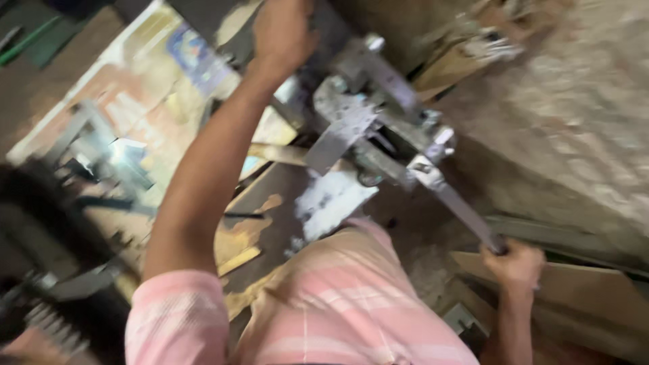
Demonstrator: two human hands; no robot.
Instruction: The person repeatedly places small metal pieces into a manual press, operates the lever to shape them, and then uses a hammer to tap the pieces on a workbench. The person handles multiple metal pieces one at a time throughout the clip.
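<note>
Two hands work a grey metal lever press (378, 128): right hand (517, 262) fisted round its long handle (463, 213) for leverage, left hand (282, 30) steadying the top (grip blurred, cannot tell).

one head camera looks steeply down, close, tilted over the workbench (169, 101).

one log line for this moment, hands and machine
left hand: on top of grey metal machine | right hand: gripping long lever handle | view: blurred
</note>
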